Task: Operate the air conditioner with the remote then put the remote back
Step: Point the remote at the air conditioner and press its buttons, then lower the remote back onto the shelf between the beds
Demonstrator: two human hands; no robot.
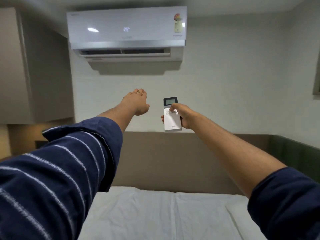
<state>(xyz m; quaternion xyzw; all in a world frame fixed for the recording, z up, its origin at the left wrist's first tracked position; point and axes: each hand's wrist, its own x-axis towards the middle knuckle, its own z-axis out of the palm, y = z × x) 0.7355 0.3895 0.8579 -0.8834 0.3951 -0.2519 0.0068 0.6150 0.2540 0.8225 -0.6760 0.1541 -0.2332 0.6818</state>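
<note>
You held the remote point(172, 115) upright in your right hand point(182, 116), well below the air conditioner point(127, 26) and a little to the right of its middle. Your fingers wrapped behind the white body and your thumb lay across the upper row of buttons, just under the small dark display. That grip made sense for the step in hand: the top end of the remote faced up toward the unit on the wall, so a press would likely reach it, and the display stayed turned toward you for reading.

Your left hand point(137, 103) was raised too, empty, below the air conditioner's left half and just beside the remote without touching it. Its fingers were loosely open and stretched forward, palm turned away from you. It may have been feeling for airflow from the open louver point(124, 55), though that is only a guess.

Much could not be read. The digits on the display were too small to make out, and your thumb hid which button it covered. Whether the unit was running could not be told, only that its flap stood open. Where the remote belonged was nowhere in sight; below the air conditioner only the padded headboard point(173, 161) and the white bed sheet point(155, 213) showed.
</note>
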